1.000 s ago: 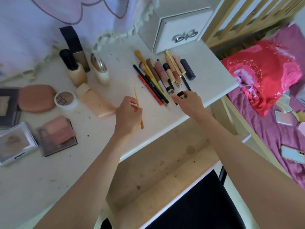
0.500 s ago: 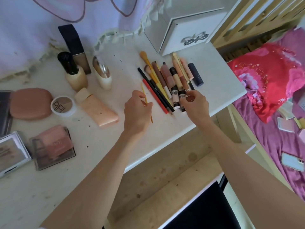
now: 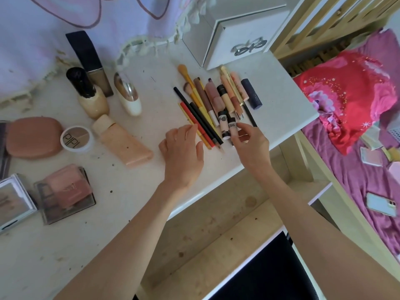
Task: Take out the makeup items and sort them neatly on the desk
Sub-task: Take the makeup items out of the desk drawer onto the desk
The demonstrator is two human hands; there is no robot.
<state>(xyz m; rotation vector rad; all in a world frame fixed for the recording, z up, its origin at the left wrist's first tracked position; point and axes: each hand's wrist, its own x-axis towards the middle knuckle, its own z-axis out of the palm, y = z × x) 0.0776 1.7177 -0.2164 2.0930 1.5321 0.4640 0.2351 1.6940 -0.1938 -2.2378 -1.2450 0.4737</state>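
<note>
The row of pencils, brushes and tubes lies on the right part of the desk, just near of the white drawer box; its near ends fan toward the desk's front edge. The right hand pinches a small pale tube between thumb and fingertips, clamped on it at the row's near end; the left hand rests beside the row with its fingers loosely spread, their tips at a thin yellow stick on the row's left side; whether it grips that stick I cannot tell.

To do this step well, I judge the tube should be laid parallel to its twin, ends level, and let go gently so it does not roll; the left hand can steady the pencils and nudge the stick flush against the red pencil; the front edge is near, so nothing should be pushed toward it.

Further left stand bottles, a peach tube, a round pot and flat compacts; the desk top is pale and speckled with crumbs; a lilac cloth hangs at the far side; to the right is a bed with a pink sheet, a red pillow and a phone.
</note>
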